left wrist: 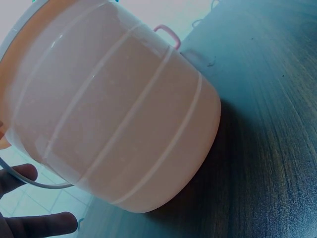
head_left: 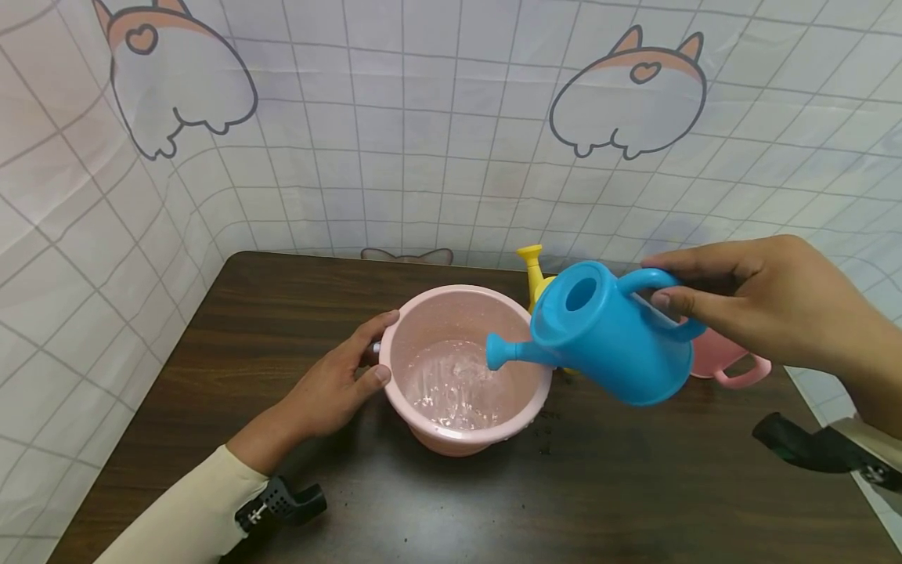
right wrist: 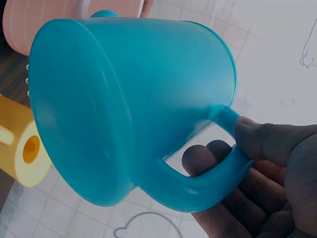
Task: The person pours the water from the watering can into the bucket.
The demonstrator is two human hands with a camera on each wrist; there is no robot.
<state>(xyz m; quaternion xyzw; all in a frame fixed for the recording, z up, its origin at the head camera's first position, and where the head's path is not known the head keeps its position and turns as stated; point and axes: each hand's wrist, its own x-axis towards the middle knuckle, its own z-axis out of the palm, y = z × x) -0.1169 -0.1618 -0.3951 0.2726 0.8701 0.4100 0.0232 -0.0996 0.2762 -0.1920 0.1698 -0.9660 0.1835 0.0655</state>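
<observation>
A pink bucket [head_left: 451, 445] stands mid-table with rippling water inside. My left hand [head_left: 368, 352] grips its left side, thumb on the rim and fingers round the outer wall. In the left wrist view the bucket [left wrist: 114, 114] fills the frame, with my fingertips [left wrist: 44, 224] at the lower left. My right hand [head_left: 662, 282] holds a blue watering can [head_left: 606, 345] by its handle. The can is tilted left, and its spout [head_left: 496, 352] hangs over the bucket's water. The right wrist view shows the blue can [right wrist: 133, 99] from beneath, my fingers [right wrist: 277, 153] wrapped round the handle.
A yellow watering can [head_left: 533, 274] stands behind the bucket, and a pink handled container [head_left: 729, 366] sits at the right behind the blue can. The dark wooden table [head_left: 282, 313] is hemmed by a tiled-pattern curtain on the left and back. A few dark specks lie near the bucket.
</observation>
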